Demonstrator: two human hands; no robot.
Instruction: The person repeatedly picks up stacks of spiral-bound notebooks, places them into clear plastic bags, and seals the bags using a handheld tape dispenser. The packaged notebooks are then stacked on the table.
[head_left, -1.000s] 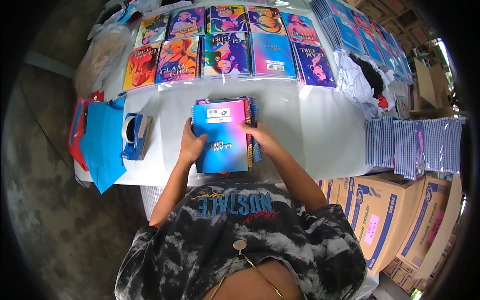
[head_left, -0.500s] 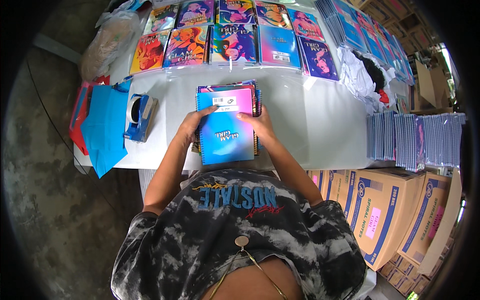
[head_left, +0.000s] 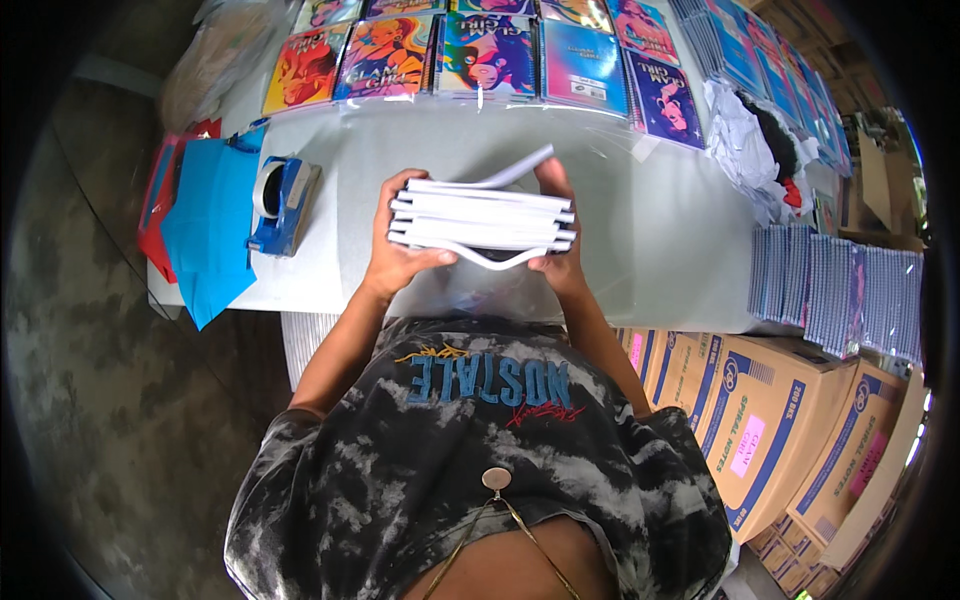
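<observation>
Both the left hand (head_left: pixel 395 255) and right hand (head_left: pixel 556 262) are now gripping the notebook stack (head_left: pixel 482 222) tipped up on edge above the counter (head_left: pixel 660 240), its covers no longer facing up, tape dispenser (head_left: pixel 283 205) at nine o'clock.

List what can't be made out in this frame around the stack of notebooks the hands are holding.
- Covers of the notebook stack: head view shows only white page edges.
- Palm and most fingers of the right hand: behind the stack.
- Left hand fingertips: wrapped over the stack's far side.
- Top row of notebooks: cut off by the upper edge.
- Table under the stack: hidden.
</observation>
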